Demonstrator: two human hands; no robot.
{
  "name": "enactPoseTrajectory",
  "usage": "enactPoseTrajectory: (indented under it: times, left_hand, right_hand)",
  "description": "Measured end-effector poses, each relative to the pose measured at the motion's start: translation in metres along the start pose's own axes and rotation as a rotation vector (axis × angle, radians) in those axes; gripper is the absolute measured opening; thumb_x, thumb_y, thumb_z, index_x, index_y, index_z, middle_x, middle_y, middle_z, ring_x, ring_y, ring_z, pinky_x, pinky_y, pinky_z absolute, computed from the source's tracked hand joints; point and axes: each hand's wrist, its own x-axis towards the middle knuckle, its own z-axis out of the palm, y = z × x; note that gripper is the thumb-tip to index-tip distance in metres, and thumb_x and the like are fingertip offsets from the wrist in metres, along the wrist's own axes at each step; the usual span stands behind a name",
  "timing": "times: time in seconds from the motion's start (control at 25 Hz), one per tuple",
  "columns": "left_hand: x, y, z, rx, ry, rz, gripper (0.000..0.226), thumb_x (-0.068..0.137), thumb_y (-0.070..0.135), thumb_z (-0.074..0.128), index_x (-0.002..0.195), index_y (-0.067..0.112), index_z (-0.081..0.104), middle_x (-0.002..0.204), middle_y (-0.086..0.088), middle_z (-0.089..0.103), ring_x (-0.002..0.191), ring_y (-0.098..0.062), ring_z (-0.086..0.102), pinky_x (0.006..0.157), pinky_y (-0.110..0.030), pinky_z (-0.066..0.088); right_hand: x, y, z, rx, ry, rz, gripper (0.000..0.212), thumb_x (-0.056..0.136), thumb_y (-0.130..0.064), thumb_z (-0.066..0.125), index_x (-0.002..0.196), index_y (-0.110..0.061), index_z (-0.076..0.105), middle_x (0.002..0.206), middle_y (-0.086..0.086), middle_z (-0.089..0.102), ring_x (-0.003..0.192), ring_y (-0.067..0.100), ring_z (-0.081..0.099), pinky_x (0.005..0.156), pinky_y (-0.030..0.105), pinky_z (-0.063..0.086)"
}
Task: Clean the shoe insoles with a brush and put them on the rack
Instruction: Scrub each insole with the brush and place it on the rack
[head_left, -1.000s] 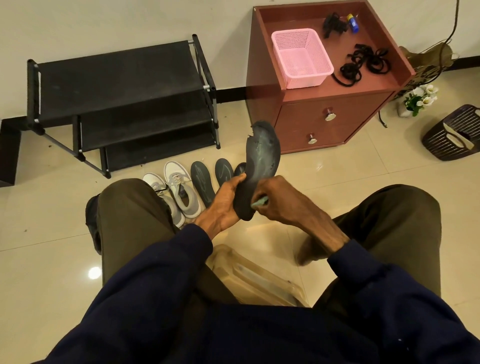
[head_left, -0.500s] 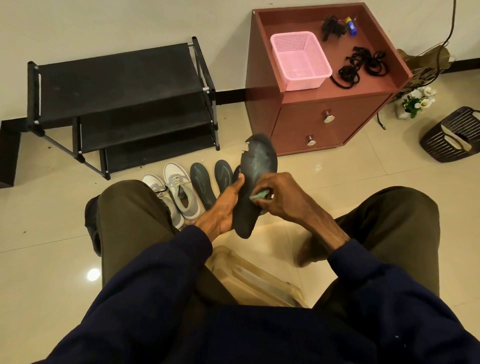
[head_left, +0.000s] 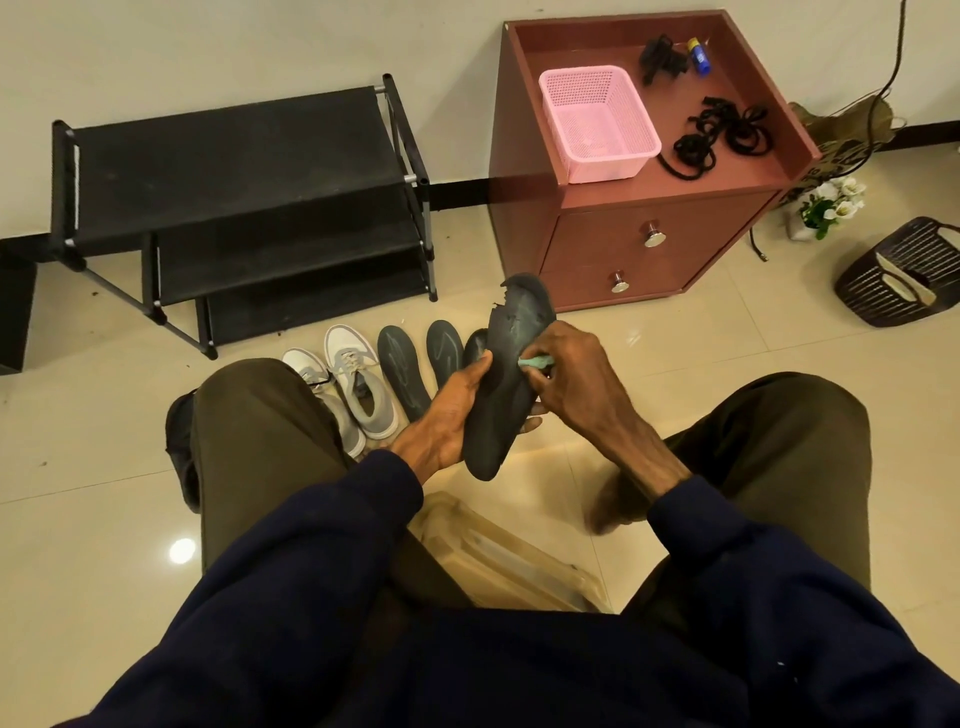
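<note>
And there the left hand (head_left: 452, 410) had its fingers curled round the lower half of the dark insole (head_left: 498, 415), thumb laid on the near face. It stood upright out at twelve o'clock, just above the knees. The right hand (head_left: 576, 374) pinched a pale green brush (head_left: 532, 362) against the insole's middle.

To my eye, this scrub wants short strokes with the left fingers backing the sole right behind the brush. It also wants a light touch near the ragged, torn toe at the top, or that edge could rip further.

The rack (head_left: 234, 171) waited at eleven o'clock, shelves bare of insoles from where I stood. Two insoles lay flat on the floor (head_left: 402, 371) beside the grey sneakers (head_left: 358, 384).

Now, the gaps. The bristles were buried under the right fingers, so I couldn't tell how they met the surface. The insole's far face was hidden. A third floor insole (head_left: 475, 345) peeked out behind the held one, mostly covered. Something pale and clear sat between the legs, too murky to name.
</note>
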Motion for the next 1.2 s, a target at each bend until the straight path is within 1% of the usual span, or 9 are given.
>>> enactPoseTrajectory:
  times: [0.12,0.24,0.4,0.48,0.68,0.92,1.0,1.12,1.2]
  left_hand:
    - [-0.001,0.002,0.0,0.049,0.006,0.022,0.038,0.107,0.041,0.044,0.113,0.011,0.067,0.093,-0.011,0.077,0.077,-0.023,0.076,0.067,-0.036,0.062]
    - [-0.003,0.002,-0.001,0.061,0.05,0.026,0.041,0.105,0.043,0.048,0.115,0.009,0.068,0.095,-0.012,0.076,0.082,-0.024,0.075,0.074,-0.035,0.06]
    - [0.004,0.003,-0.004,0.033,0.061,0.057,0.05,0.103,0.047,0.05,0.136,0.011,0.061,0.122,-0.015,0.071,0.108,-0.031,0.068,0.104,-0.049,0.051]
    - [0.004,0.004,-0.004,-0.003,0.086,0.067,0.049,0.104,0.046,0.049,0.136,0.011,0.061,0.12,-0.015,0.072,0.108,-0.031,0.068,0.103,-0.048,0.052]
    - [0.005,0.006,-0.007,-0.157,0.014,0.038,0.055,0.107,0.049,0.038,0.145,0.009,0.046,0.14,-0.023,0.06,0.135,-0.036,0.054,0.111,-0.046,0.045]
    - [-0.002,0.007,-0.001,-0.047,0.087,0.077,0.039,0.106,0.041,0.046,0.122,0.011,0.065,0.106,-0.013,0.077,0.09,-0.027,0.074,0.09,-0.044,0.059]
    - [-0.003,0.008,0.0,-0.026,0.092,0.073,0.04,0.105,0.041,0.049,0.127,0.012,0.065,0.113,-0.014,0.073,0.097,-0.028,0.072,0.099,-0.047,0.055]
    - [-0.004,0.006,0.0,-0.011,0.104,0.074,0.039,0.104,0.038,0.051,0.128,0.01,0.064,0.106,-0.012,0.076,0.092,-0.026,0.074,0.087,-0.04,0.058]
    - [-0.005,0.006,-0.001,-0.017,0.095,0.07,0.042,0.103,0.038,0.052,0.133,0.009,0.062,0.112,-0.013,0.075,0.096,-0.027,0.072,0.088,-0.042,0.058]
  right_hand:
    - [-0.008,-0.014,0.005,0.118,-0.189,-0.076,0.016,0.083,-0.013,0.082,0.099,-0.012,0.079,0.096,0.0,0.069,0.083,0.01,0.063,0.074,0.024,0.056]
    - [-0.014,-0.025,0.002,0.216,-0.502,-0.078,0.014,0.083,-0.017,0.083,0.097,-0.017,0.081,0.096,-0.007,0.072,0.082,0.005,0.067,0.072,0.018,0.055]
    - [-0.006,-0.009,0.002,0.068,-0.267,-0.042,0.013,0.082,-0.015,0.084,0.094,-0.014,0.081,0.092,-0.001,0.073,0.078,0.011,0.068,0.073,0.028,0.06]
    - [-0.007,-0.011,0.006,0.094,-0.234,-0.053,0.016,0.081,-0.014,0.084,0.096,-0.013,0.08,0.094,0.0,0.073,0.081,0.01,0.067,0.074,0.026,0.059]
    - [-0.019,-0.03,0.0,0.278,-0.713,-0.097,0.012,0.082,-0.02,0.084,0.094,-0.018,0.082,0.091,-0.009,0.074,0.077,0.005,0.069,0.07,0.023,0.059]
    - [-0.005,-0.004,0.008,0.057,-0.058,-0.034,0.014,0.083,-0.016,0.083,0.095,-0.012,0.077,0.093,0.003,0.068,0.078,0.013,0.061,0.072,0.03,0.057]
    - [-0.008,-0.008,0.01,0.102,-0.127,-0.072,0.016,0.083,-0.015,0.083,0.098,-0.012,0.078,0.096,0.002,0.069,0.081,0.012,0.062,0.073,0.025,0.056]
    - [-0.014,-0.017,0.008,0.163,-0.399,-0.099,0.018,0.082,-0.017,0.084,0.099,-0.015,0.081,0.096,-0.003,0.072,0.08,0.005,0.064,0.073,0.014,0.054]
    - [-0.01,-0.012,0.004,0.136,-0.299,-0.068,0.017,0.082,-0.015,0.084,0.098,-0.013,0.08,0.095,0.0,0.073,0.079,0.007,0.064,0.073,0.019,0.056]
